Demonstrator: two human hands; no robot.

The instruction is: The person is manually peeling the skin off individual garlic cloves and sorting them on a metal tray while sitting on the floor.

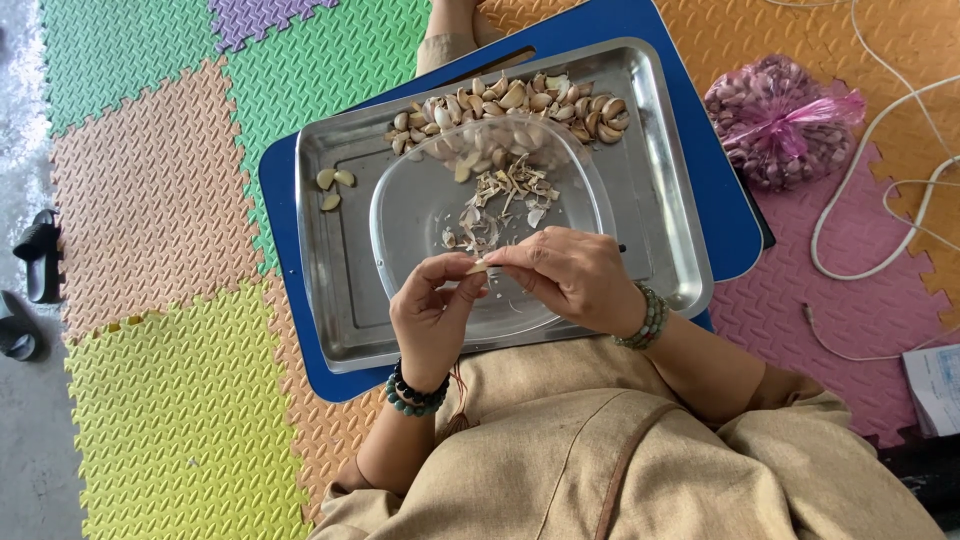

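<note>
A floor of interlocking foam mats (170, 200) in green, orange, yellow, pink and purple spreads under everything, and on it a blue board (300, 330) carries a rectangular steel tray (345, 300). Inside the tray sits a clear plastic bowl (410, 205), its bottom scattered with dry papery garlic skins (500, 200). Along the far rim of the tray lies a heap of unpeeled garlic cloves (520, 105), part of it seen through the bowl's wall, and three peeled cloves (333, 186) lie apart near the tray's far left corner. A pink net bag of garlic (775, 120) rests on the mat off to the right, beside loose white cables (870, 200). Over the near edge of the bowl both hands meet: the left hand (432, 315), wearing a dark bead bracelet, is raised with thumb and forefinger curled forward, and the right hand (575, 275), with a green bead bracelet at the wrist, lies palm down with its fingers bent in from the other side. Between their fingertips, pinched from both sides, is a single garlic clove (479, 266), small, pale and tan; only its tip shows, so how much skin it carries cannot be told. Both forearms come out of beige sleeves at the bottom.
</note>
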